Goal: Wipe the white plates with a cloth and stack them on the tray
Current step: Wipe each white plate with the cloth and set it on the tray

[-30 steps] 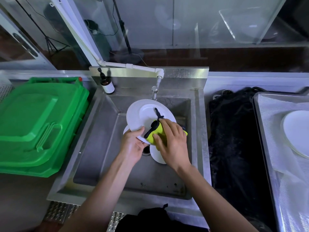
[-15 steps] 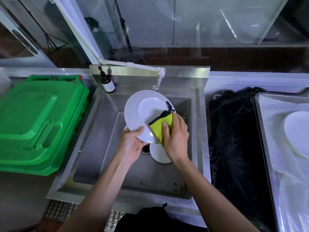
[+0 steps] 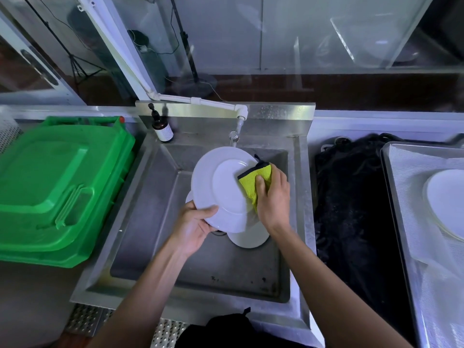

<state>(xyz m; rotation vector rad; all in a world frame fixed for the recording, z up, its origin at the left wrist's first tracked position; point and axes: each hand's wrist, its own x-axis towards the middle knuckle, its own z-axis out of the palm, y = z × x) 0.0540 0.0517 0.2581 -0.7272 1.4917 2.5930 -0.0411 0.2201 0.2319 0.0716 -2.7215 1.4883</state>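
A steel sink (image 3: 160,222) sits under glass panels (image 3: 276,33); a green bin lid (image 3: 57,187) lies left, black cloth (image 3: 351,209) right.

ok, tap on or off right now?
Looks off. No stream shows below the faucet, above the plate the left hand holds over the sink. A thin trickle couldn't be ruled out.

I count one white plate (image 3: 226,187) held in my left grip (image 3: 193,227), and at least one more plate (image 3: 248,238) under it in the sink. One yellow cloth (image 3: 256,182) sits under my right grip (image 3: 272,197). Well right of that grip is one stack of plates (image 3: 447,199), number unclear. Left of my grips: one brown bottle (image 3: 163,130), one green bin (image 3: 57,187).
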